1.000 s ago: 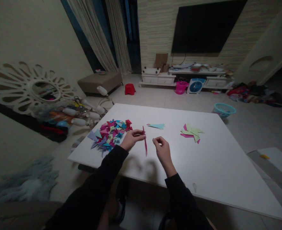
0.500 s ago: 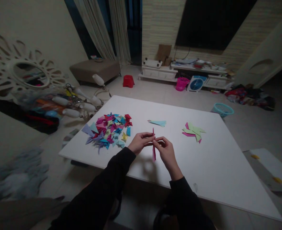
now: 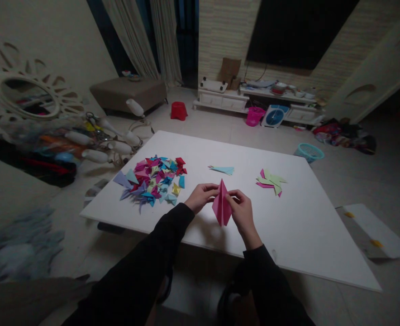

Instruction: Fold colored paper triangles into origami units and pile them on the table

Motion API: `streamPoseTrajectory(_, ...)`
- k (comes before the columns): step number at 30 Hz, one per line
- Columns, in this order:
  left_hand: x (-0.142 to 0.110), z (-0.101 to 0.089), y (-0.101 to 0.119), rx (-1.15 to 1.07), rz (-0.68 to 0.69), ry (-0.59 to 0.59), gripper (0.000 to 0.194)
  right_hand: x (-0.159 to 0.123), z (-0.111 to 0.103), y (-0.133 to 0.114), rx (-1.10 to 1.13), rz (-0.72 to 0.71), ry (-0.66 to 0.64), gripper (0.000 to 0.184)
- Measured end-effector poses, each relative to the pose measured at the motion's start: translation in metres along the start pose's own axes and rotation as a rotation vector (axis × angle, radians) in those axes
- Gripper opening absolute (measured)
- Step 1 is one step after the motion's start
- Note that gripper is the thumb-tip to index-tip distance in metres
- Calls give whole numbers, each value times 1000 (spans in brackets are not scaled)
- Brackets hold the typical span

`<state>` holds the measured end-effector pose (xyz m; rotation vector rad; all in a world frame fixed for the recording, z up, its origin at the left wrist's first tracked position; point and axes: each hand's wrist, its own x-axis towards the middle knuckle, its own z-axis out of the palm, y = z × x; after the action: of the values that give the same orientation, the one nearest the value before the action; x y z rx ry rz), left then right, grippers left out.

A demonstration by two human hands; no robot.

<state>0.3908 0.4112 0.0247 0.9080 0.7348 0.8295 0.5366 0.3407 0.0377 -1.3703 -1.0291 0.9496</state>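
A pink folded paper (image 3: 222, 207), kite-shaped with a crease down its middle, is held upright above the near part of the white table (image 3: 288, 240). My left hand (image 3: 202, 197) pinches its left edge near the top. On the other edge, my right hand (image 3: 242, 209) grips it between thumb and fingers. To the left lies a heap of colourful folded paper pieces (image 3: 155, 179). Beyond my hands rests a small stack of light blue folded paper (image 3: 223, 170). Green and pink folded strips (image 3: 271, 182) lie crossed on the right.
A lamp with several white shades (image 3: 118, 147) stands close to the table's left edge. Past the far right corner is a turquoise basket (image 3: 309, 152). A red stool (image 3: 178, 111) and a pink bin (image 3: 254, 117) are on the floor further back. A white board (image 3: 379, 228) leans at right.
The pink paper, seen edge-on before, now faces me with its wide kite shape showing. My hands have moved slightly apart, one at each side of it. The view has shifted a little.
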Motion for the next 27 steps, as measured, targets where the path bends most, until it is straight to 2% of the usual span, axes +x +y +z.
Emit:
streamPoseTrajectory(6, -1, 3, -9, 92, 95, 35, 34, -5, -4, 8, -58, -21, 47, 24)
streamPoseTrajectory(13, 10, -4, -3, 313, 229, 169, 23, 15, -9, 21, -129, -24, 142, 22)
streamPoseTrajectory(18, 22, -10, -3, 424, 308, 228, 13, 26, -7, 21, -152, -14, 145, 21)
streamPoseTrajectory(22, 26, -10, -4, 435, 313, 226, 13, 28, -3, 21, -136, -57, 149, 16)
streamPoseTrajectory(27, 19, -4, -3, 431, 330, 187, 11, 25, 1, 22, -92, -81, 128, 17)
